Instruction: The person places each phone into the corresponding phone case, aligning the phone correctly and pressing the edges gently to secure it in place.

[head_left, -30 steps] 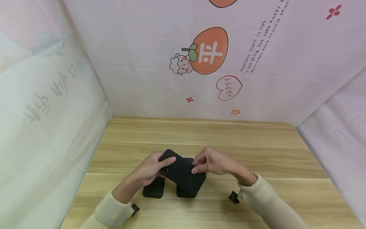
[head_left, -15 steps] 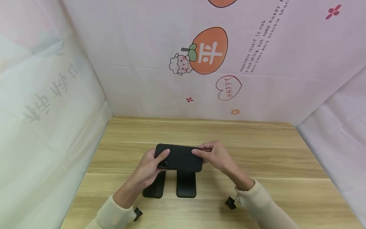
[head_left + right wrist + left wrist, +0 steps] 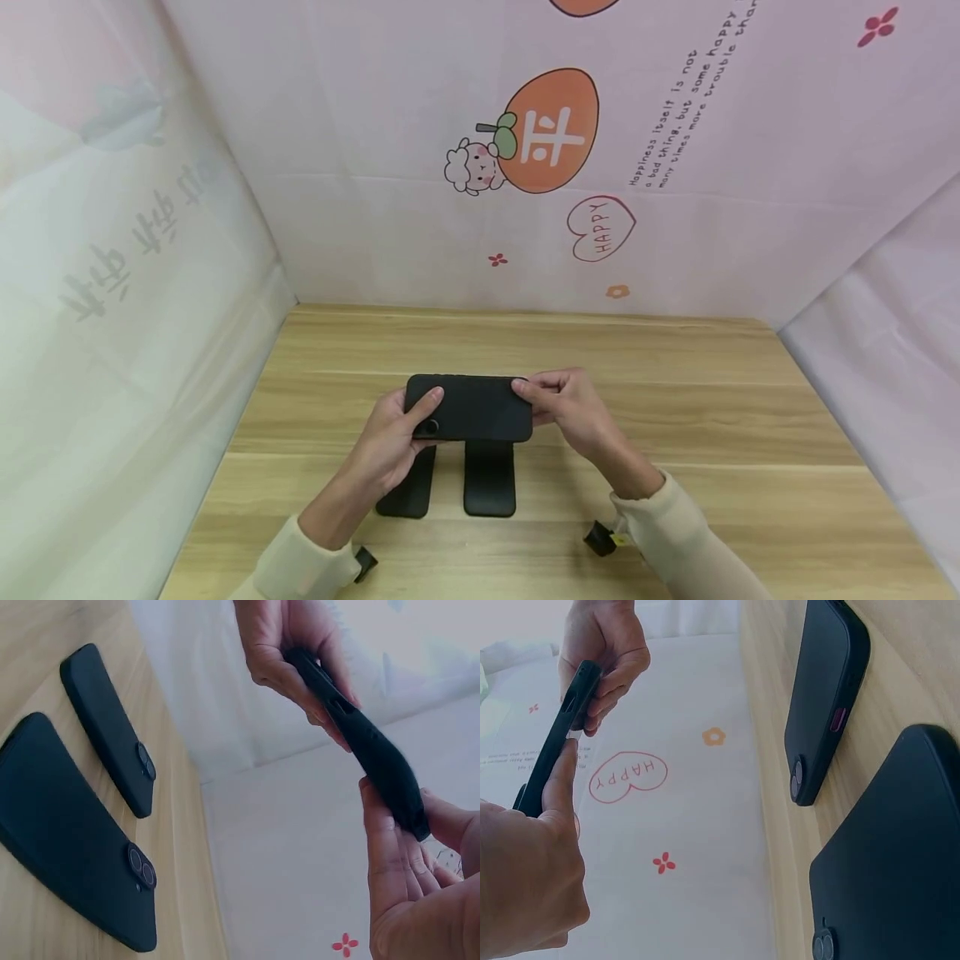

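Observation:
A black phone case is held lengthwise above the table between both hands. My left hand grips its left end, thumb on the face near the round camera opening. At the other end, my right hand pinches the edge between thumb and fingers. Seen edge-on in the right wrist view, the case looks slightly bowed, with cutouts along its side. Whether a phone sits inside cannot be told. Below lie two black-cased phones, the left one and the right one, their far ends hidden in the head view.
The wood-grain table runs back to a printed cloth wall, with cloth at both sides. Small black devices hang at the left cuff and the right cuff.
The phone case has turned from a slant to nearly level and moved farther from the body, uncovering more of the right phone. The right hand has shifted to its right end.

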A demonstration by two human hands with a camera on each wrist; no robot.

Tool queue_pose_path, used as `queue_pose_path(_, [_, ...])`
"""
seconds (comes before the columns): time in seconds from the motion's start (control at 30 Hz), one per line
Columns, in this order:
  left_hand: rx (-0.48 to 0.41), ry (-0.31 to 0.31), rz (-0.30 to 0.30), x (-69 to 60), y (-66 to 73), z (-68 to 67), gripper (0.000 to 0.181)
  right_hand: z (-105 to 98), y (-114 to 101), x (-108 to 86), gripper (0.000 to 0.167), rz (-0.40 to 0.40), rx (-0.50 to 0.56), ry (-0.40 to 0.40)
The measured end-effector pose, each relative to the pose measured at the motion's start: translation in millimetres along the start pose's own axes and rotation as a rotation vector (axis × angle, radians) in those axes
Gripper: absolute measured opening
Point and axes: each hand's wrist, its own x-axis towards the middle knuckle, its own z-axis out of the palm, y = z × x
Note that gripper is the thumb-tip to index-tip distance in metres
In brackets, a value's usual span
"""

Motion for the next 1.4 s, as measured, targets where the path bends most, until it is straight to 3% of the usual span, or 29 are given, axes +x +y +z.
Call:
queue_pose_path(0.17, [-0.019, -0.005, 0.002, 0.1, -2.0, 1.1, 0.041, -0.4, 5.2, 1.4, 0.025, 0.016, 0.145, -0.055])
queue_pose_path(0.27, [-0.014, 0.002, 0.008, 0.7, -3.2, 1.1, 0.041, 1.5, 7.9, 1.6, 0.026, 0.047, 0.175, -0.038])
queue_pose_path(0.43, [-0.009, 0.030, 0.024, 1.3, -4.4, 1.0, 0.039, 3.8, 9.9, -0.6, 0.019, 0.067, 0.129, 0.008])
queue_pose_path(0.7, [-0.016, 0.090, 0.071, 2.9, -2.6, -1.8, 0.040, 9.3, 14.3, -6.2, 0.031, 0.084, 0.080, -0.084])
queue_pose_path(1.13, [-0.045, 0.110, 0.061, 2.0, -3.3, 1.5, 0.041, 13.7, 19.2, -7.9, 0.028, 0.069, 0.099, -0.074])
queue_pose_path(1.4, [-0.108, 0.082, 0.043, 3.5, -3.3, 1.2, 0.046, 13.4, 17.6, -10.0, 0.026, 0.045, 0.068, -0.055])
